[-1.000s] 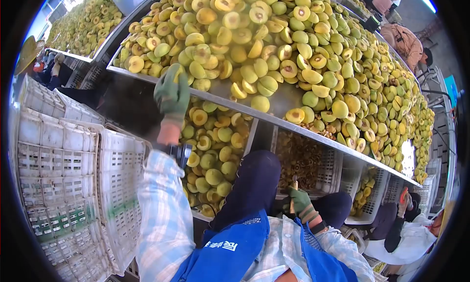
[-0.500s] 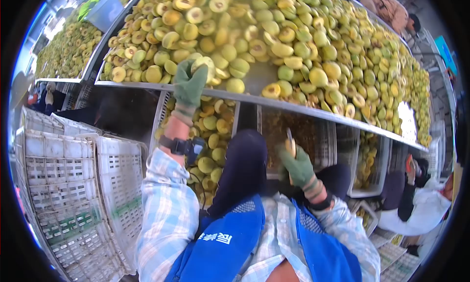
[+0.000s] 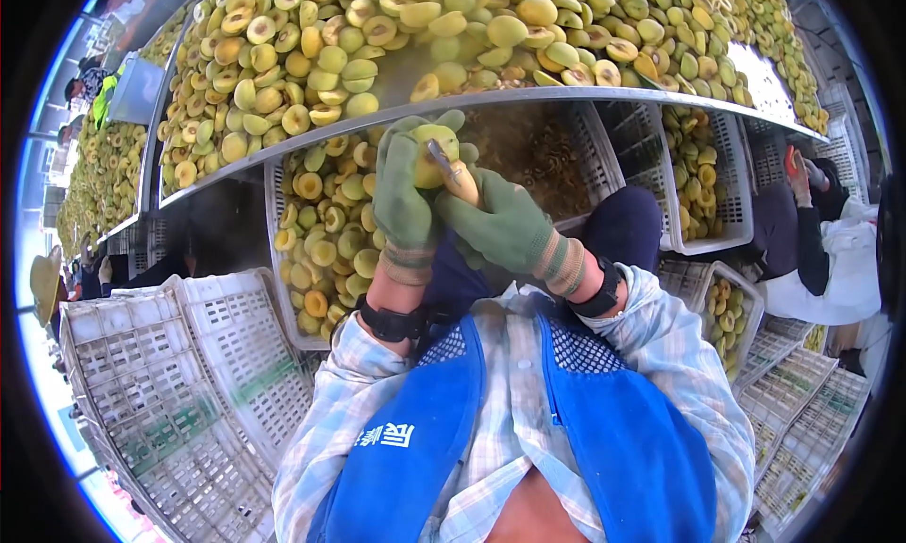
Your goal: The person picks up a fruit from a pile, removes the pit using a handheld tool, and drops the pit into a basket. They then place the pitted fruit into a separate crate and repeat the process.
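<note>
My left hand (image 3: 404,189), in a green glove, is wrapped around a yellow-green stone fruit (image 3: 432,173) above my lap. Its fingers curl over the far side of the fruit. My right hand (image 3: 510,220), gloved the same way, grips a small pitting knife (image 3: 461,180) by its pale handle. The knife's narrow metal end lies against the face of the fruit. Both hands are close together, just in front of the table edge. Heaped beyond them are many cut halves (image 3: 359,74) of the same fruit, some showing brown centres.
A metal-edged table (image 3: 604,96) holds the heap. Below it, a crate (image 3: 274,217) of fruit halves is on the left, and a crate (image 3: 604,166) with brown scraps is ahead. White crates (image 3: 179,364) stand at left. Another person (image 3: 821,260) sits at right.
My left hand has come back from the heap with a fruit. My right hand has risen with the knife to meet it. The view has shifted.
</note>
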